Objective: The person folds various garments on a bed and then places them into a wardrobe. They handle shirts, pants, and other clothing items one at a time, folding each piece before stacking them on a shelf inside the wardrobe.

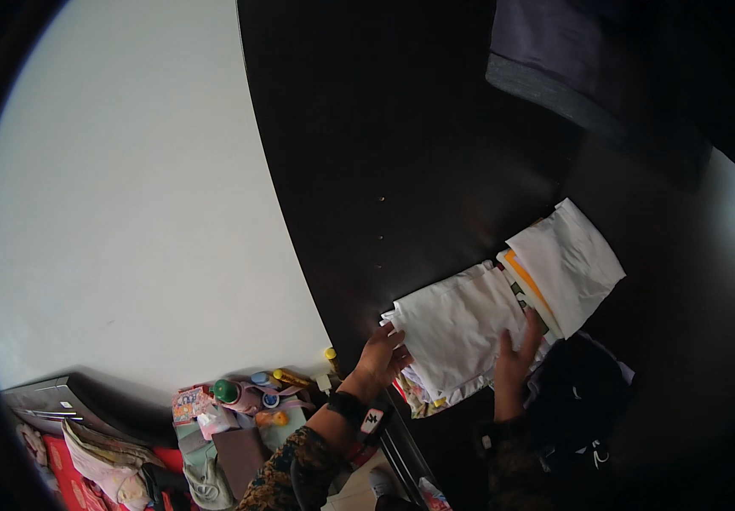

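Note:
Two stacks of folded cloth lie side by side in a dark cabinet. My left hand (381,358) touches the left edge of a folded white cloth (456,319) on top of the nearer stack, its fingertips partly hidden at the edge. My right hand (518,361) is over the right part of that stack, fingers spread, with nothing seen between them. Just beyond it lies another folded white cloth (568,271), with an orange layer (530,281) under it. Patterned cloth (419,396) shows at the bottom of the nearer stack.
Dark cabinet panel (367,128) behind the stacks; dark clothing (571,389) lies to the right. Grey garments (546,76) hang above. At lower left, a table holds a green-capped bottle (225,390), a brown box (239,457) and other items. A folded patterned quilt (102,460) lies on red fabric.

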`<state>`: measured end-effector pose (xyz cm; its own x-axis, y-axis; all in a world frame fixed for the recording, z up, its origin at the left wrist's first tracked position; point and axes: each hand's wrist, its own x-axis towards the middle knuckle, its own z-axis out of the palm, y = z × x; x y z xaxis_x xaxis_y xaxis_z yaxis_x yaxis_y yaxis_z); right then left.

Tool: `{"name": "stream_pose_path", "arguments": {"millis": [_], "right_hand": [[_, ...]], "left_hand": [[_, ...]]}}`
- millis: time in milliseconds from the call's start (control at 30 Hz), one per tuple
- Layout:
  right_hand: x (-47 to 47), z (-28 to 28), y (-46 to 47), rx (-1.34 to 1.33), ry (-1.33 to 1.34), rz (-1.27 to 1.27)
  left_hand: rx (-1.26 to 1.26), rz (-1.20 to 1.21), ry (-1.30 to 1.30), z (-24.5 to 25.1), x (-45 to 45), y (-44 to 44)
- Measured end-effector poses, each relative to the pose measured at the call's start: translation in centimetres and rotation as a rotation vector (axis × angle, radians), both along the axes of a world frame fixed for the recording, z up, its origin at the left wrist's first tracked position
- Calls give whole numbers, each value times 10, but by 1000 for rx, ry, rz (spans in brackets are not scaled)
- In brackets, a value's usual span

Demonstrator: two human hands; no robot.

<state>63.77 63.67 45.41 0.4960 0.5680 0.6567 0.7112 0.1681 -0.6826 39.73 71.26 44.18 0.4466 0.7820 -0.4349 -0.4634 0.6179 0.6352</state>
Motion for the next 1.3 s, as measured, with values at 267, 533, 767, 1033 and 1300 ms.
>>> {"name": "stream_pose_path", "arguments": {"millis": [267, 533, 767, 1033, 1300], "right_hand": [[-42, -1, 82, -869, -531, 150], [-38, -13, 82, -761, -482, 190], [-63, -19, 60, -871, -531, 331], [-34, -50, 53, -599, -400, 424], [-54, -79, -66, -56, -147, 599]], "left_hand": [[-93, 85, -133, 0, -1, -11], [-98, 56, -282, 1, -3, -15], [-227, 153, -302, -10, -5, -23], [-216, 89, -139, -16, -87, -126], [-445, 500, -67, -67, -300, -360]]}}
